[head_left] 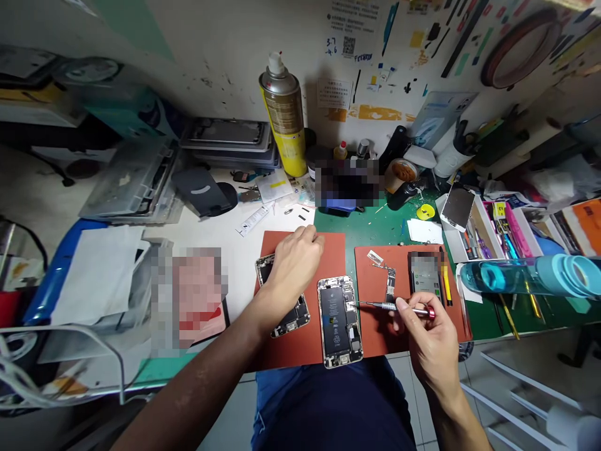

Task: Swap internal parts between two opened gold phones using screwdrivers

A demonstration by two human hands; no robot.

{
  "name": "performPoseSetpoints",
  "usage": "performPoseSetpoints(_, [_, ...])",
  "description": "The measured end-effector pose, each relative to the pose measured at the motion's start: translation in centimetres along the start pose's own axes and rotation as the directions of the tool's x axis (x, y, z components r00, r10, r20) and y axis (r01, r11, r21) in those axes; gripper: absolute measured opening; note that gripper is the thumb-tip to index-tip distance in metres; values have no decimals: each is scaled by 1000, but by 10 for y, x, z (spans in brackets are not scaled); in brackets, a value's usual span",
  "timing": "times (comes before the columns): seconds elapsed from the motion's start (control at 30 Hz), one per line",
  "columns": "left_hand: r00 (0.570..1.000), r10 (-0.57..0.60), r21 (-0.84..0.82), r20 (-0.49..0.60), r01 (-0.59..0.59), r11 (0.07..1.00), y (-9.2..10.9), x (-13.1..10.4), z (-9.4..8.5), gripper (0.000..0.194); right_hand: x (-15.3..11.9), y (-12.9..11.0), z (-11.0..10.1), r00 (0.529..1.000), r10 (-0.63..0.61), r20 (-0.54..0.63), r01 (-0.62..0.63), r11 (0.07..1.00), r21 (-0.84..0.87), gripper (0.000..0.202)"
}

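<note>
My right hand grips a small precision screwdriver with a red end cap, held nearly level. Its thin tip points left, at the right edge of an opened phone whose black battery and inner parts show. My left hand is closed, fingers curled downward over the red-brown mat; whatever the fingers hold is hidden beneath them. Under the left wrist and hand lies a second opened phone, partly covered. A narrow circuit board rests on the right part of the mat, beyond the screwdriver.
A phone with a lit screen and a yellow-handled tool lie at right. Beyond them are a blue water bottle and a tool box. A spray can stands at the back, a black stand at left.
</note>
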State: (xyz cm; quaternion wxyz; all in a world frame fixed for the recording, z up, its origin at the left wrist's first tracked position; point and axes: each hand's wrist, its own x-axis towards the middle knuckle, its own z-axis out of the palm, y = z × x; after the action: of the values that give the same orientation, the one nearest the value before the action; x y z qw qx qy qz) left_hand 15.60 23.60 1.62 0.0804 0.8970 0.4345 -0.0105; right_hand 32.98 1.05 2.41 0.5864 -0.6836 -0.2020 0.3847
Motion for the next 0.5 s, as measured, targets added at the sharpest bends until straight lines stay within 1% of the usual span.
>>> performPoseSetpoints(0.13, [1000,-7,9,8,7,1000,-1,-5,-5,38,-7,-1,-7,999,-14,-43,14,1000,-12,35])
performPoseSetpoints(0.23, [1000,-6,9,4,6,1000,-7,-14,-13,41,-13,-3,-10,995,-28,-92,24,999,-43,36])
performPoseSetpoints(0.3, [1000,3,6,-22,-2,1000,-14,-24,-17,44,-16,-6,-9,992,-46,-118,36,996,-85,36])
performPoseSetpoints(0.4, [990,33,3,-140,-33,999,-24,-44,-13,45,-17,-10,-3,986,-105,-131,85,985,-153,35])
performPoseSetpoints(0.5, [957,86,-32,-278,-98,995,-29,-68,-3,37,-16,-14,6,977,-174,-119,145,965,-220,33])
